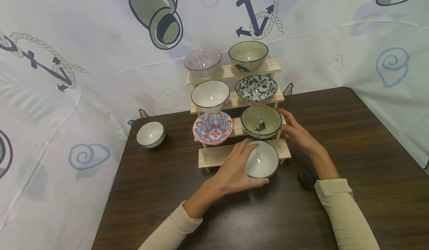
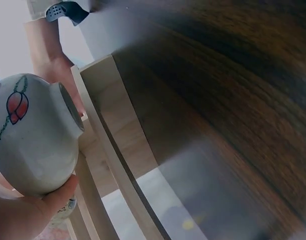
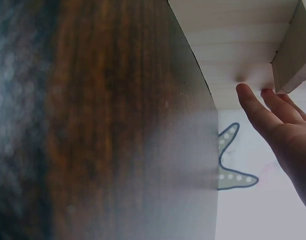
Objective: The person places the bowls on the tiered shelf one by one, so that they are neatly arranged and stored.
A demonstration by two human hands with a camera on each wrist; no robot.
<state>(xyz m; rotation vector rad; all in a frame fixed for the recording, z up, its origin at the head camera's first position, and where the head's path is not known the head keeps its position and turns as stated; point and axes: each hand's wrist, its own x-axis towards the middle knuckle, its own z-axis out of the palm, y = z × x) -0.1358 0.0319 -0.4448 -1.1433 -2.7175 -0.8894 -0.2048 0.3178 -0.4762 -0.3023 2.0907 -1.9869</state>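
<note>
My left hand [image 1: 232, 168] grips a small white bowl [image 1: 264, 161] by its rim, fingers at the far side and thumb at the near side. In the left wrist view this bowl [image 2: 38, 135] shows a red bud on its outer wall and hangs in front of the wooden tiered stand [image 2: 118, 115]. My right hand [image 1: 301, 134] is at the stand's right side, beside a speckled green bowl [image 1: 261, 120]. Seen from the right wrist, the fingers of that hand [image 3: 288, 125] reach out fairly straight at the pale wood [image 3: 233, 50]; contact is hard to tell.
The lowest step [image 1: 214, 156] lies left of the held bowl. A red-and-blue patterned bowl [image 1: 212, 128] and several others fill the upper steps. Another white bowl [image 1: 151, 134] stands on the dark table [image 1: 161, 190] at left. A printed cloth [image 1: 100, 19] hangs behind.
</note>
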